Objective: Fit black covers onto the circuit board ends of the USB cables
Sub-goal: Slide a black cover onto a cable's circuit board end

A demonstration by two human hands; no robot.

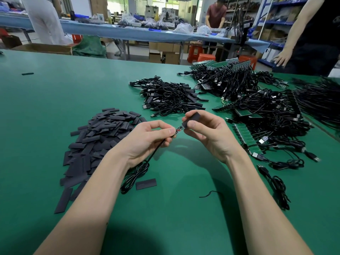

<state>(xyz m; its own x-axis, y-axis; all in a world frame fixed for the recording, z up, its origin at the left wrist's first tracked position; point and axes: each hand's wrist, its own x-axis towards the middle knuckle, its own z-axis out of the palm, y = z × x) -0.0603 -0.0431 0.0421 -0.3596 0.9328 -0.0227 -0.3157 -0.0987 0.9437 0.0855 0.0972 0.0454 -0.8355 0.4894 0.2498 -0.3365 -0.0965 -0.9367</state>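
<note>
The left hand [147, 137] is curled up and pinches a thin black USB cable [156, 150] right where the wires end. A little circuit board [180, 128] sticks out past the fingertips, with a bit of red wire showing. The rest of the cable hangs down and lies in loops on the green table [55, 107], under the left wrist.

The right hand [206, 133] pinches a black cover [193, 117] between thumb and fingers. The cover's lower end sits at the tip of the board — I cannot tell how far the board has gone inside.

At about 9 o'clock from the hands lies a big pile of black covers [99, 137]. One loose cover [146, 184] lies flat at 6 o'clock, just beside the cable loops.

At 12 o'clock there is a heap of cables [169, 96]. From 1 to 3 o'clock lies a bigger tangle of cables with green boards [257, 111]. A single cable [276, 184] lies at 4 o'clock.

Far off at 2 o'clock, another person's hand [281, 58] hangs by the table edge.
</note>
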